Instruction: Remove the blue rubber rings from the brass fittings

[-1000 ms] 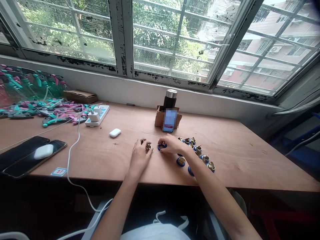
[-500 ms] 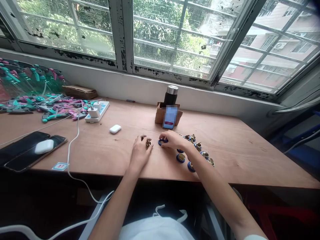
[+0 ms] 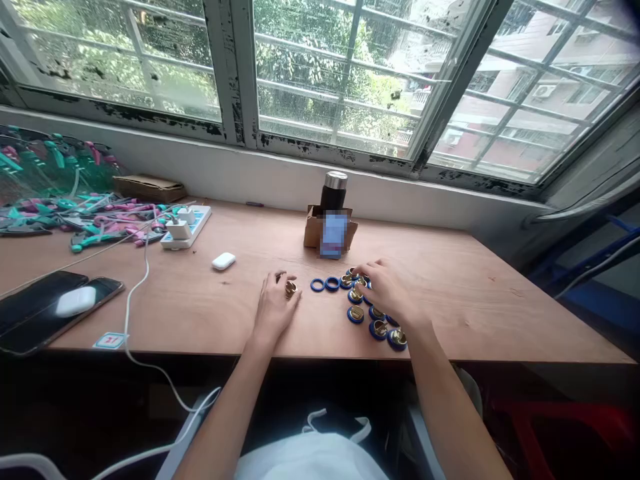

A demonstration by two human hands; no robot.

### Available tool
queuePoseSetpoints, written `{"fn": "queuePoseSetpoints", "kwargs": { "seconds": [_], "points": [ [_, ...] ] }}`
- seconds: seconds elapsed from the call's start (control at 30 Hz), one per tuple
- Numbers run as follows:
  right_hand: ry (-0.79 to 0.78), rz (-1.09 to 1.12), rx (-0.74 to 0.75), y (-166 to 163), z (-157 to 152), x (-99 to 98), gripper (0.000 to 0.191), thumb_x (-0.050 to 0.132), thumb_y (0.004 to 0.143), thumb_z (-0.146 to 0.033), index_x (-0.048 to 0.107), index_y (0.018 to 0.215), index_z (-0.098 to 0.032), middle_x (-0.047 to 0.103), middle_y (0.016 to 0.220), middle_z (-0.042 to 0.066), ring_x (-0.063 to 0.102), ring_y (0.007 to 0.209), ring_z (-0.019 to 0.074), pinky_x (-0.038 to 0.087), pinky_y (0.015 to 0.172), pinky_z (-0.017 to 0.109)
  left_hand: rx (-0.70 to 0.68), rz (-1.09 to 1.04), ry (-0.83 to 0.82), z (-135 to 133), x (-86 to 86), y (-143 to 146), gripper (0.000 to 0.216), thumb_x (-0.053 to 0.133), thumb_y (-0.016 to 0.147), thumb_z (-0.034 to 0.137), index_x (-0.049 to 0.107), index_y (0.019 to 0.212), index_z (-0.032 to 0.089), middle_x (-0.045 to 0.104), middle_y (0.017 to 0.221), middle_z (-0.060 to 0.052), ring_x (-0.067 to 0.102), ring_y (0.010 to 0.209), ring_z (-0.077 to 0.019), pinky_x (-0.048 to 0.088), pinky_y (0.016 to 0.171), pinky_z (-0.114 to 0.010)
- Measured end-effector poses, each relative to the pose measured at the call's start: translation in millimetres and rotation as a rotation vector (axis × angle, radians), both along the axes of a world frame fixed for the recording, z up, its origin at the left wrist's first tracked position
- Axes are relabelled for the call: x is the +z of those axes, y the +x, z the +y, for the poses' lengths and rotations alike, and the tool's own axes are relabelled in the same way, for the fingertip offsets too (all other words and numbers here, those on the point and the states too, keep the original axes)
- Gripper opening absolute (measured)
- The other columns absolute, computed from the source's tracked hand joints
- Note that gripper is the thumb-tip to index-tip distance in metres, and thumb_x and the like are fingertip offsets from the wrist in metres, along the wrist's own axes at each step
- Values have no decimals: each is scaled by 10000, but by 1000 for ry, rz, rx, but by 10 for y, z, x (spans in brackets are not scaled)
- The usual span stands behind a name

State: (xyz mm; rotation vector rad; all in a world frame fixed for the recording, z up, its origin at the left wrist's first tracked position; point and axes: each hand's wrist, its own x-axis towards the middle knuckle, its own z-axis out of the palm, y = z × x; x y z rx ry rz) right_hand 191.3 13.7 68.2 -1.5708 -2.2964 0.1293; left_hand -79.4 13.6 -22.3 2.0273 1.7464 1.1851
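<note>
My left hand (image 3: 277, 308) rests on the wooden table with its fingers curled around small gold-coloured metal pieces (image 3: 291, 289). To its right lie two bare blue rings (image 3: 317, 285), side by side. Over the cluster of blue rings with gold pieces (image 3: 355, 314) reaches my right hand (image 3: 393, 292), thumb and fingers apart around one of them. Whether the fingertips touch that piece I cannot tell. Several ringed pieces sit beneath and in front of the right hand, partly hidden by it.
A phone (image 3: 333, 235) leans on a cardboard box (image 3: 313, 227) holding a black bottle (image 3: 333, 197). Leftward are a white earbud case (image 3: 223, 261), a power strip (image 3: 197, 223), heaped pink and teal pliers (image 3: 100, 227), two dark phones (image 3: 37, 310) and a white cable (image 3: 129, 313).
My right hand has let go of a blue ring and moved right to the cluster. Two bare rings now show on the table. The left hand has stayed with its gold pieces.
</note>
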Motion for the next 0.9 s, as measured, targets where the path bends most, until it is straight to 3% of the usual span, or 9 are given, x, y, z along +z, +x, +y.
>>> {"fn": "queuePoseSetpoints", "kwargs": {
  "seconds": [0.17, 0.27, 0.37, 0.47, 0.57, 0.73, 0.9],
  "points": [
    [26, -46, -105, -1, -119, -223, 150, 667, 953, -265, 726, 1090, -250, 762, 1035, 82, 547, 1118, 336, 444, 884, 426, 9, 14, 52, -9, 43, 0, 340, 736, 862, 233, 678, 1197, 227, 539, 1393, -126, 543, 1291, -345, 485, 1101, -520],
    [19, -92, -123, -37, -84, -369, 156, 714, 931, -274, 725, 1086, -269, 769, 1059, 69, 546, 1135, 351, 416, 898, 446, 41, 0, 202, -70, 150, 37, 294, 739, 866, 216, 694, 1156, 234, 556, 1388, -118, 536, 1282, -340, 481, 1092, -509],
    [49, -96, -133, -52, -56, -453, 150, 745, 909, -255, 719, 1057, -262, 769, 1016, 73, 553, 1123, 351, 409, 893, 441, 23, -46, 400, -173, 258, 119, 164, 663, 929, 193, 700, 1085, 222, 630, 1278, -105, 570, 1206, -302, 503, 1037, -453],
    [85, -75, -129, -42, -62, -464, 136, 760, 894, -243, 720, 1024, -254, 759, 953, 82, 565, 1096, 346, 411, 868, 431, -64, -84, 506, -274, 296, 239, 111, 616, 950, 163, 699, 1006, 212, 700, 1056, -72, 632, 994, -242, 530, 912, -382],
    [137, -16, -106, -25, -92, -421, 129, 762, 886, -239, 718, 1007, -258, 756, 937, 71, 580, 1066, 331, 410, 884, 442, -182, -172, 370, -338, 265, 386, 127, 575, 993, 202, 696, 1030, 210, 700, 853, -24, 642, 777, -178, 521, 775, -310],
    [154, 321, 11, -85, -172, -315, 171, 740, 886, -196, 695, 1042, -248, 759, 1003, 44, 633, 1005, 268, 474, 878, 401, -353, -396, -93, -344, 186, 567, 262, 530, 1046, 404, 658, 1169, 211, 717, 863, -20, 649, 701, -153, 477, 629, -257],
    [4, 710, 202, -340, -251, -335, 247, 698, 914, -195, 685, 1156, -242, 747, 1054, 35, 708, 903, 191, 584, 831, 335, -450, -545, -177, -320, 138, 568, 338, 464, 1071, 457, 641, 968, 188, 666, 791, -12, 615, 679, -140, 452, 635, -248]
  ]
}}
